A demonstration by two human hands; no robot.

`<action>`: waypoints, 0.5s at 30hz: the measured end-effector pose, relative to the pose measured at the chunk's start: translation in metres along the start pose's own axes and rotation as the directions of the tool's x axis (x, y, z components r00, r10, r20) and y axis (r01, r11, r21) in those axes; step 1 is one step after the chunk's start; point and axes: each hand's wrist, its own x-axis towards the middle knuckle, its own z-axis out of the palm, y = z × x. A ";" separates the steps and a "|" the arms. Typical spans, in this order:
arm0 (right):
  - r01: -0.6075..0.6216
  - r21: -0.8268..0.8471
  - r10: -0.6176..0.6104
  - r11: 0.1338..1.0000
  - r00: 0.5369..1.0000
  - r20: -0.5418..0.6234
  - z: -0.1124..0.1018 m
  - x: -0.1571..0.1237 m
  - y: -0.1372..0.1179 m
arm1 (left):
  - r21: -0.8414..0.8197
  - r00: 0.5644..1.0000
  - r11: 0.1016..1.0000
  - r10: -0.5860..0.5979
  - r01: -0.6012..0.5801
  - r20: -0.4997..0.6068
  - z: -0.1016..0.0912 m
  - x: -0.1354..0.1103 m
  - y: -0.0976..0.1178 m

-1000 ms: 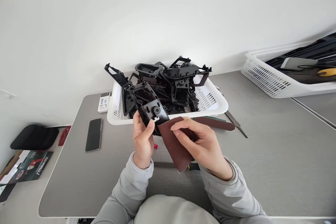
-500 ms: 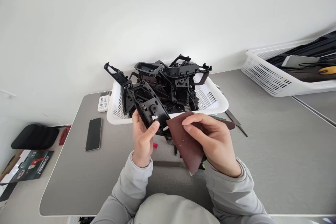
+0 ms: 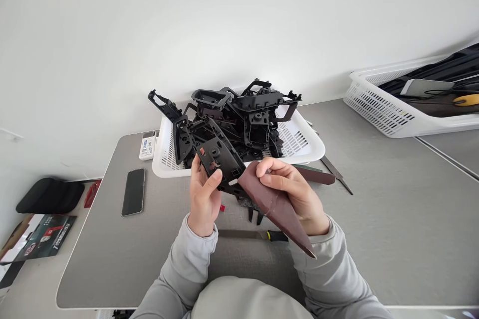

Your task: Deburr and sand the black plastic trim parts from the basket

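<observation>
My left hand [image 3: 205,198] grips a black plastic part [image 3: 223,157] by its near left side, thumb on top. The part is tilted, with a rectangular frame at its far end over the basket. Between the thumb and fingers of my right hand [image 3: 294,192] is a folded sheet of reddish-brown sandpaper [image 3: 277,209]. Its upper left corner meets the near right end of the plastic part, beside a small pale tab. Below my hands, a file [image 3: 243,234] with a black and yellow handle lies on the table, partly behind the sandpaper.
A white basket [image 3: 316,148] heaped with black plastic parts stands against the wall. Another white basket [image 3: 402,122] is at the right. A phone [image 3: 133,192] and a small white box [image 3: 147,145] lie left. A second file [image 3: 337,174] and a brown strip [image 3: 316,175] lie right.
My right hand has moved slightly left and up, turning the sandpaper so its lower end swings right. The file's handle is now exposed. The plastic part has shifted slightly in my left hand.
</observation>
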 end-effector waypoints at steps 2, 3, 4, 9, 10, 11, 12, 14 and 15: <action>0.029 -0.033 -0.029 0.999 1.000 0.005 0.004 -0.001 0.003 | 0.010 1.000 1.000 -0.003 0.003 0.005 0.001 0.000 0.000; 0.052 -0.054 -0.052 0.997 0.999 -0.006 0.005 -0.002 0.004 | 0.014 1.000 1.000 -0.002 0.002 0.009 0.001 0.000 0.000; 0.080 -0.073 -0.081 0.994 0.997 -0.018 0.006 -0.003 0.006 | 0.017 1.000 1.000 0.000 0.000 0.014 0.001 0.001 0.000; 0.272 -0.142 -0.258 0.952 0.960 0.110 0.008 -0.007 0.010 | 0.100 0.999 0.995 -0.023 0.019 0.036 -0.002 0.001 0.001; 0.302 -0.151 -0.277 0.941 0.946 0.168 0.008 -0.008 0.010 | 0.123 0.998 0.992 -0.040 0.034 0.039 -0.002 0.001 0.002; 0.325 -0.160 -0.288 0.932 0.933 0.217 0.007 -0.008 0.009 | 0.137 0.998 0.989 -0.056 0.050 0.037 -0.003 0.001 0.002; 0.339 -0.168 -0.293 0.926 0.923 0.247 0.007 -0.008 0.009 | 0.140 0.997 0.988 -0.067 0.062 0.031 -0.003 0.001 0.003; 0.344 -0.193 -0.294 0.919 0.923 0.249 0.005 -0.007 0.008 | 0.127 0.997 0.989 -0.071 0.070 0.008 -0.002 0.001 0.003; 0.335 -0.214 -0.285 0.918 0.930 0.231 0.004 -0.007 0.007 | 0.124 0.998 0.990 -0.062 0.063 -0.008 -0.002 0.001 0.002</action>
